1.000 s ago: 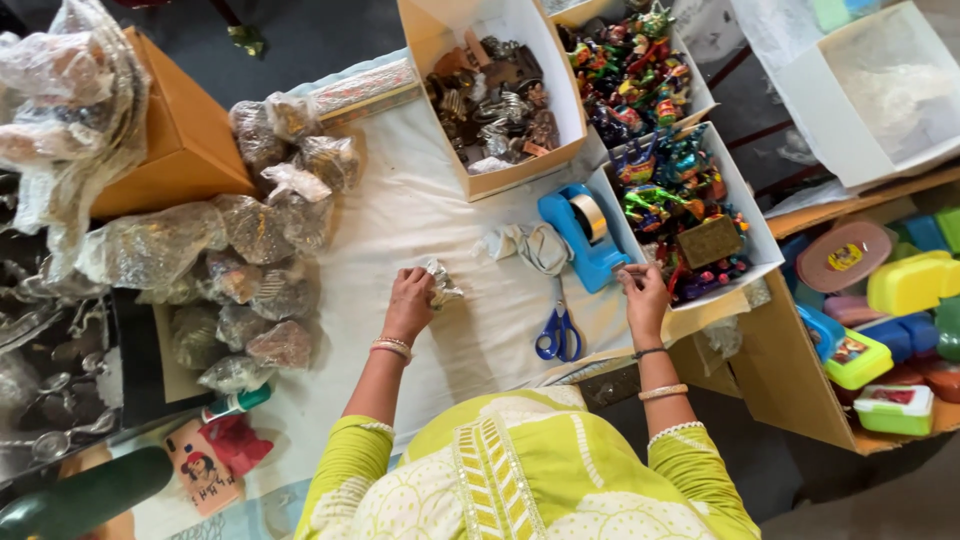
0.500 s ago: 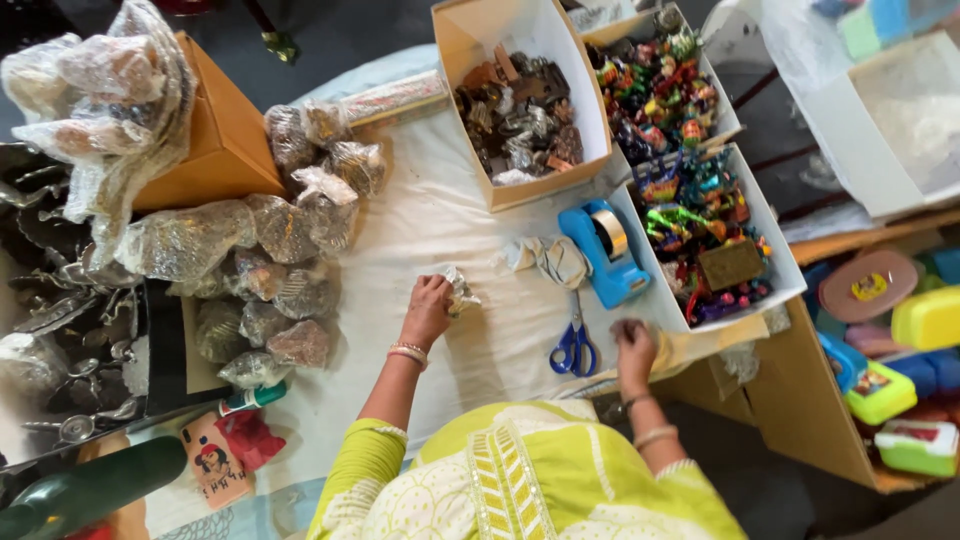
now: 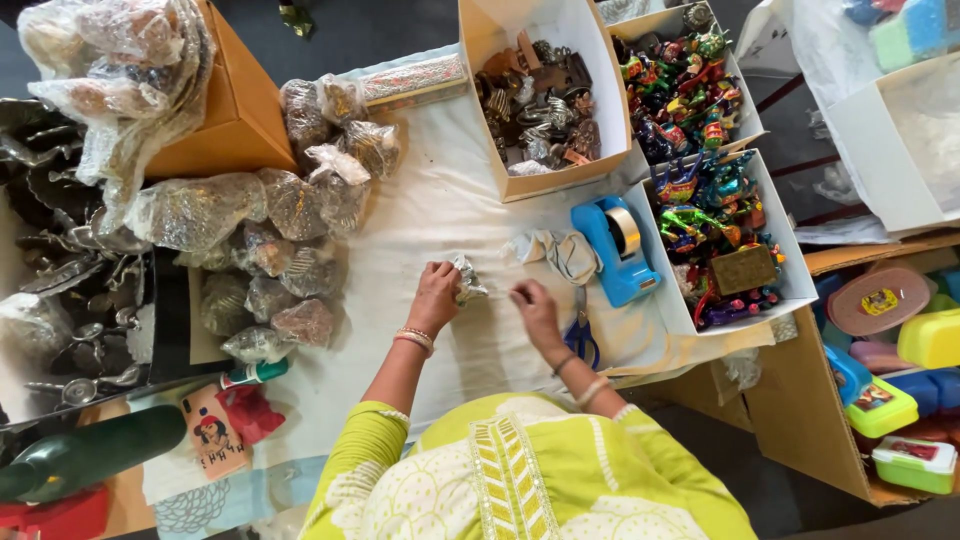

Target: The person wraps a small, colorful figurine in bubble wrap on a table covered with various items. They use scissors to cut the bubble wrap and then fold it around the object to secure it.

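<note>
Our left hand (image 3: 437, 297) clamps a small plastic-wrapped piece (image 3: 468, 279), half wrapped; our right hand (image 3: 537, 312) rests loose just beside it; many wrapped bundles (image 3: 290, 250) lie finished beyond the left hand

white-clothed table (image 3: 440, 210), bearing wrapped bundles (image 3: 290, 250) at left, blue tape dispenser (image 3: 615, 250), scissors (image 3: 581, 335), crumpled plastic wrap (image 3: 555, 250), open boxes of figurines (image 3: 540, 95) along the far edge.

wrapped item (image 3: 467, 280): half hidden by my left hand (image 3: 436, 297) | scissors (image 3: 581, 338): partly behind right hand (image 3: 537, 314) | green bottle (image 3: 80, 452): cut off at frame edge
</note>
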